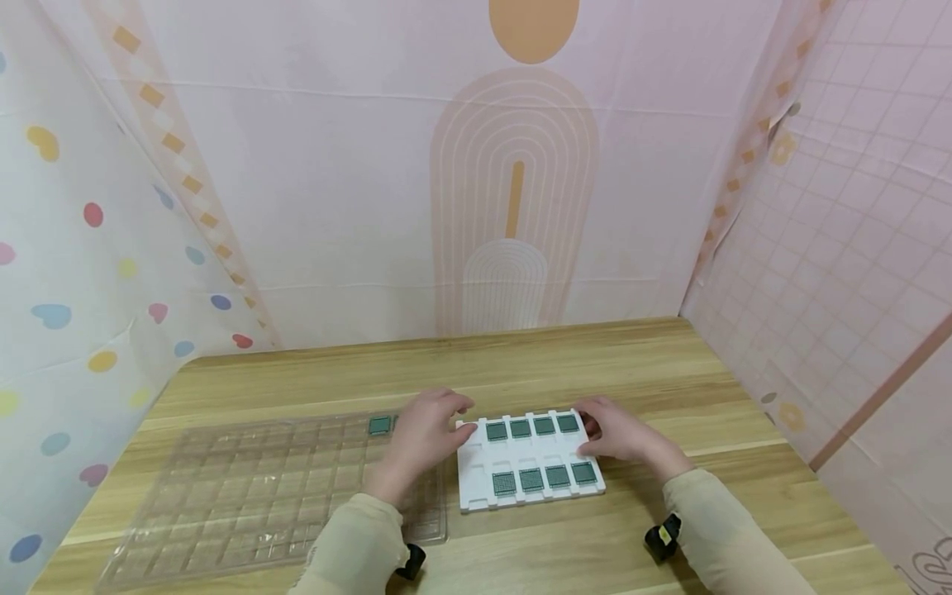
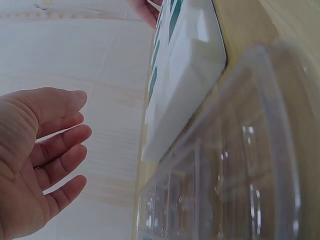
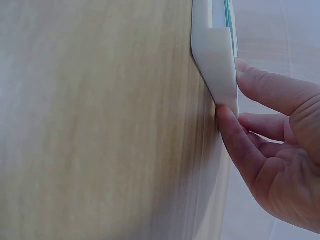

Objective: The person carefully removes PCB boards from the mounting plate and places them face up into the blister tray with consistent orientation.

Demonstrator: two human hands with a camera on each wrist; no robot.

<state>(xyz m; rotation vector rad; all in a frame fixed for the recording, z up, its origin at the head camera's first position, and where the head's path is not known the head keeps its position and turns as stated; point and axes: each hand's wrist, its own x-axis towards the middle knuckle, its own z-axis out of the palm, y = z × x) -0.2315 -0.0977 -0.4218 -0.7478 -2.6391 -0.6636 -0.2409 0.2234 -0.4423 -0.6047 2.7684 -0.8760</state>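
Observation:
A white tray lies on the table with two rows of square green circuit chips in its pockets; the pockets at its left end hold none. My right hand pinches the tray's right end, thumb against the upper side and a finger at the lower edge of the white tray. At the other end, my left hand hovers by the upper left corner. In the left wrist view its fingers are relaxed, spread a little, and apart from the tray.
A large clear plastic tray with many compartments covers the left of the wooden table. One green chip sits in its top row, and another beside it is mostly hidden by my left hand. Patterned cloth hangs behind and at both sides.

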